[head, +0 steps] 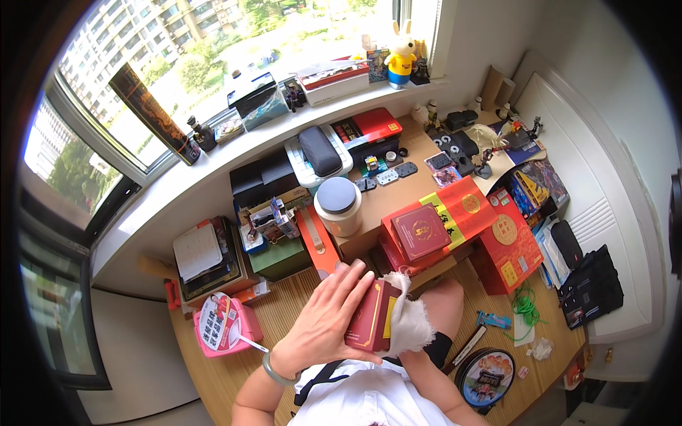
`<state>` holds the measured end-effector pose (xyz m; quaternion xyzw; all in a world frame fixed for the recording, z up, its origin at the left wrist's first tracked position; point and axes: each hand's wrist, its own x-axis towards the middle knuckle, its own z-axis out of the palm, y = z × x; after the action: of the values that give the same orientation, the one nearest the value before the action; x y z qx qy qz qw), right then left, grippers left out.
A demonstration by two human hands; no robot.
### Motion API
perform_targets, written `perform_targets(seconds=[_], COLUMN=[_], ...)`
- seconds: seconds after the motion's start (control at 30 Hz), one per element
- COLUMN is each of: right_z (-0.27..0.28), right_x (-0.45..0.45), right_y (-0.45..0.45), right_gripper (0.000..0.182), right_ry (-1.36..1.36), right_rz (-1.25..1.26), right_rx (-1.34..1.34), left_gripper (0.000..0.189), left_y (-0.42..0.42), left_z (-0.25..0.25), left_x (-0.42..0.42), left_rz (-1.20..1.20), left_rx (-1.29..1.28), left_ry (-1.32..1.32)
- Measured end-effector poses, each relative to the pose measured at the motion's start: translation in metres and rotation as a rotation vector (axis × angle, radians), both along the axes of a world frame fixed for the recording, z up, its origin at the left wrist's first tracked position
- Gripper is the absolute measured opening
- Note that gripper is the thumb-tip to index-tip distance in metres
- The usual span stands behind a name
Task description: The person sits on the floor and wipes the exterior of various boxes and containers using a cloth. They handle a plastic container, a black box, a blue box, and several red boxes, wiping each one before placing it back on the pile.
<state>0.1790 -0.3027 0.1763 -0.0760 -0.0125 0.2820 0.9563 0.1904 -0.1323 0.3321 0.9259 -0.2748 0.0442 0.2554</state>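
Note:
My left hand (pixel 325 314) lies with its fingers spread along a small dark red box (pixel 367 314) with gold trim, the thumb at its lower edge. At the box's right side hangs a frayed pale cloth (pixel 409 319). My right hand is hidden behind the cloth and box; only its forearm shows below them. A similar dark red box (pixel 421 230) sits on a large red gift box (pixel 463 210) with a yellow band, just beyond my hands. A cream jar with a grey lid (pixel 338 205) stands to the left of that gift box.
To the left are a pink container (pixel 229 330) with a hand fan (pixel 218 322) on it, and a stack of books and boxes (pixel 205 255). At right are an upright red box (pixel 506 239), a round tin (pixel 486 376), green cord (pixel 525 306) and a black bag (pixel 591 290).

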Motion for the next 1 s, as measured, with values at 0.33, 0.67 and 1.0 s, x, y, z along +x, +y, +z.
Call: perform_targets(seconds=[0.33,0.67,1.0], right_z=[-0.014,0.008,0.018], right_x=[-0.016,0.003,0.005], right_y=[0.000,-0.002,0.000], right_gripper=[0.050,0.055,0.084], right_ry=[0.051,-0.063,-0.162], right_rz=[-0.016,0.078,0.064], right_rx=[-0.015,0.216,0.551], left_gripper=[0.117,0.130,0.128], left_y=[0.009,0.012,0.020], left_z=[-0.005,0.005,-0.005], left_x=[0.002,0.001,-0.007], left_rz=[0.090,0.133,0.211], left_rx=[-0.821,-1.095,-1.036], left_ry=[0.389,0.609,0.539])
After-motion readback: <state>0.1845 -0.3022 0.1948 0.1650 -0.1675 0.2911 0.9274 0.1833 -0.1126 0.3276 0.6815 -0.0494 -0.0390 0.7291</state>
